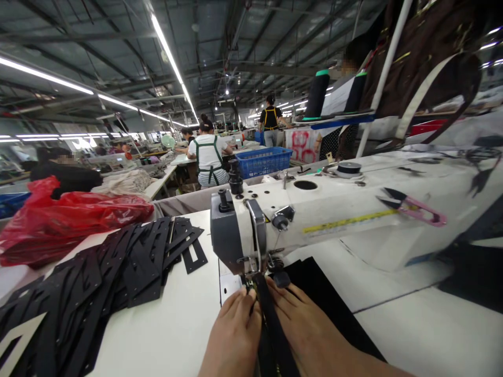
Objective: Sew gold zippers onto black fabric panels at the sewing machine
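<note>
A sewing machine (236, 230) stands before me, with a long black strip (271, 319) running under its presser foot toward me. Small gold flecks show on the strip; whether it is a zipper I cannot tell. My left hand (238, 327) is on the strip's left side, its bent fingers pressed together on the edge close to the foot. On the right side lies my right hand (306, 324), its fingers stretched flat over the work and fingertips beside the foot. Black fabric (318, 293) spreads under and beyond my right hand. The needle point is hidden.
Many black cut pieces with slots (133, 267) lie heaped on the left, by a red plastic bag (70, 220). Thread snips (416, 207) with pink handles rest on the machine arm. Thread cones (316, 97) stand behind. A blue crate (263, 162) and several people are farther back.
</note>
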Demonstrator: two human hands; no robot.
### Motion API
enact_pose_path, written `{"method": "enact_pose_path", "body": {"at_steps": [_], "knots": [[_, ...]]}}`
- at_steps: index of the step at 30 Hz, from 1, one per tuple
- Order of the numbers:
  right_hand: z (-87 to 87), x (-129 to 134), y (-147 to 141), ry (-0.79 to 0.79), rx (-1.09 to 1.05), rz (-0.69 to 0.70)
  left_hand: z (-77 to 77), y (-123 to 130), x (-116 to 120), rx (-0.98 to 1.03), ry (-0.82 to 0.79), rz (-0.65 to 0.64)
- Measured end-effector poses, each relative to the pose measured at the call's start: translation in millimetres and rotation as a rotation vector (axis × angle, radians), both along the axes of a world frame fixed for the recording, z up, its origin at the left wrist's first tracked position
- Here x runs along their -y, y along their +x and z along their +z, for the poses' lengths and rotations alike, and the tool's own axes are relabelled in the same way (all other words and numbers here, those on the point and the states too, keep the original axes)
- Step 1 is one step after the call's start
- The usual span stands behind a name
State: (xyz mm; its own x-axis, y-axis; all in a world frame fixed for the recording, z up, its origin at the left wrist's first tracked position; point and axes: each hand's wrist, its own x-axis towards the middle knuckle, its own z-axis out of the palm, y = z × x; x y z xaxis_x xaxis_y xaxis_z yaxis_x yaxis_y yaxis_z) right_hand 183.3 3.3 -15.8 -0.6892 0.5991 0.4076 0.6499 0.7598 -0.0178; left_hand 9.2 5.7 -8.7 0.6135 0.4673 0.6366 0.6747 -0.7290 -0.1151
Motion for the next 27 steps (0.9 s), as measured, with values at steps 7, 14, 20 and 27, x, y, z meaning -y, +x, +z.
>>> {"method": "enact_pose_path", "body": {"at_steps": [7, 14, 20, 27], "knots": [[14.8, -2, -4, -0.131, -0.051, -0.022, 2.2, 2, -6, 0.108, -0.04, 0.025], [24.1, 22, 7, -0.195, 0.126, 0.057, 2.2, -9, 21, 0.005, -0.039, -0.025], [22.0, 30, 12, -0.213, 0.162, 0.061, 2.1, -8, 29, -0.025, -0.022, -0.062], [22.9, 21, 11, -0.293, 0.08, 0.07, 4.4, -9, 18, -0.027, -0.029, -0.08]]}}
